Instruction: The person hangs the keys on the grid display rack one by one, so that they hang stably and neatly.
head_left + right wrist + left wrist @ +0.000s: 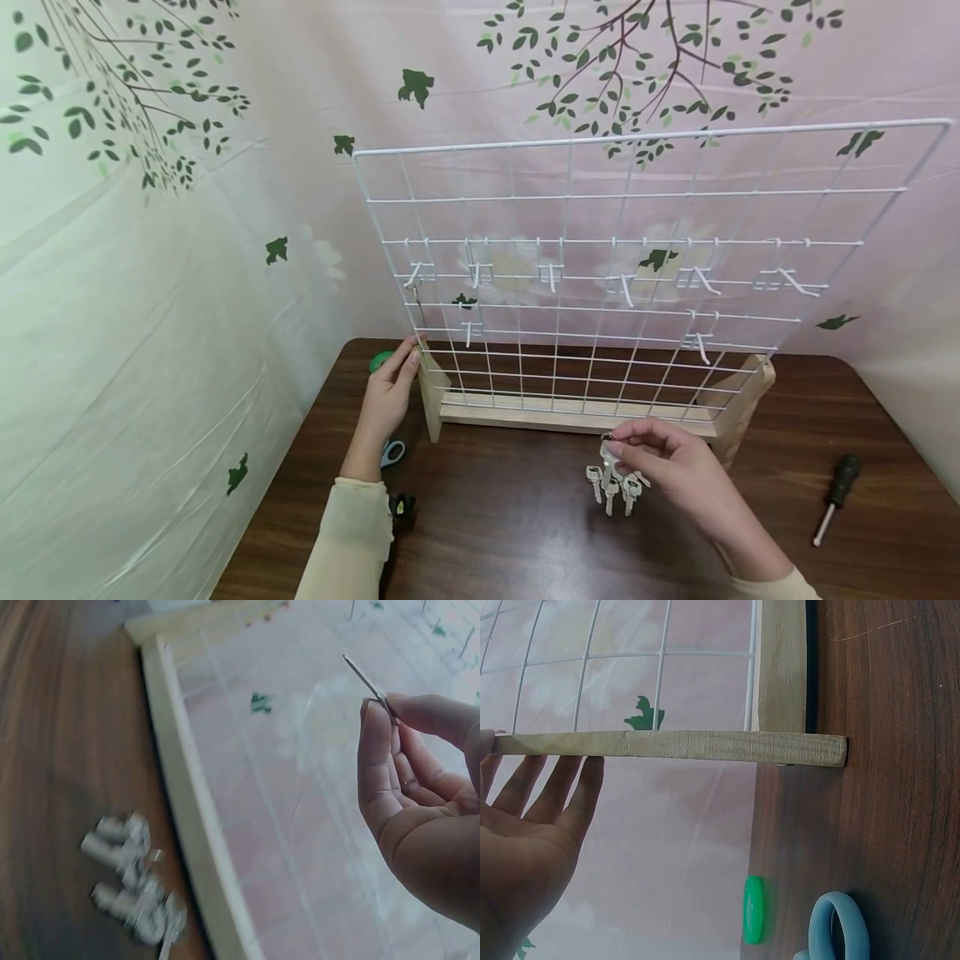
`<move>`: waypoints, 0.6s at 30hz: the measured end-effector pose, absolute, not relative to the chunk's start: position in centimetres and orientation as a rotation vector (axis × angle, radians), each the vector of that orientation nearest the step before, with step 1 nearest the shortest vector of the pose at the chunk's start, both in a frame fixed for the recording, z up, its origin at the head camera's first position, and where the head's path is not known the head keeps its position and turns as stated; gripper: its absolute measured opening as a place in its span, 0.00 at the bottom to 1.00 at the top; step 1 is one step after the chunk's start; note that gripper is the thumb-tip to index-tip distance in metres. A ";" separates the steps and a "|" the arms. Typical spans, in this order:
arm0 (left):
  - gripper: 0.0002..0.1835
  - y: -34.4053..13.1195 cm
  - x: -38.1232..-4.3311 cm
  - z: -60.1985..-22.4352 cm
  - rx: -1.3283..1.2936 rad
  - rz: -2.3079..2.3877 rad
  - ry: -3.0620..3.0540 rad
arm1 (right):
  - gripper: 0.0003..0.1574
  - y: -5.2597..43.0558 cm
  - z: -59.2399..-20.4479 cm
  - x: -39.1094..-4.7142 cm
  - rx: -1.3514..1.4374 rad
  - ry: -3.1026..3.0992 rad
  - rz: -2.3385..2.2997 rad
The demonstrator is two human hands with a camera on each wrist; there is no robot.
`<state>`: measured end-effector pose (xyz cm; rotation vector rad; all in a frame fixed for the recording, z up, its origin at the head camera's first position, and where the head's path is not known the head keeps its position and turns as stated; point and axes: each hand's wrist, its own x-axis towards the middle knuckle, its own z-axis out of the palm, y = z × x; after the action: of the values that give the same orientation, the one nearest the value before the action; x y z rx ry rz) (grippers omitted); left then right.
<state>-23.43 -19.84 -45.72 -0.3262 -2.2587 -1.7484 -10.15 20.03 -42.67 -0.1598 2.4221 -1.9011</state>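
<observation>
In the head view, my right hand (663, 458) pinches a silver key (607, 454) between thumb and fingertips. That key (364, 675) shows edge-on in the right wrist view. Below it, several loose keys (612, 492) lie on the table, blurred in the right wrist view. My left hand (393, 379) holds the upper part of the wooden side post (432, 392), fingertips against its side in the left wrist view. A white wire grid (570, 196) stands tilted in the wooden base (525, 408). White hooks (551, 275) hang on it in two rows.
Left of the stand are a green disc (380, 361), blue scissor handles (392, 453) and a black-and-yellow item (402, 505), partly hidden by the sleeve. A screwdriver (837, 496) lies at the right. A leaf-patterned curtain (292, 183) surrounds the dark wooden table (495, 533).
</observation>
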 end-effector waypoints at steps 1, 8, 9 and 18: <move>0.22 -19.9 -23.5 -45.7 -0.327 -1.748 -2.259 | 0.18 19.6 -42.3 -10.3 -0.177 2.408 -1.921; 0.22 -20.0 -23.7 -45.9 -0.332 -1.757 -2.244 | 0.21 16.3 -39.5 -11.8 -0.244 2.374 -1.963; 0.22 -20.0 -23.7 -45.9 -0.331 -1.759 -2.242 | 0.20 15.8 -39.2 -12.1 -0.259 2.374 -1.961; 0.23 -19.9 -23.6 -45.9 -0.304 -1.754 -2.258 | 0.17 11.2 -36.2 -14.8 -0.425 2.405 -1.900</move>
<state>-23.58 -19.94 -45.86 -0.3038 -2.2575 -1.7543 -14.76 11.23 -36.16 -0.4247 2.4049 -1.8997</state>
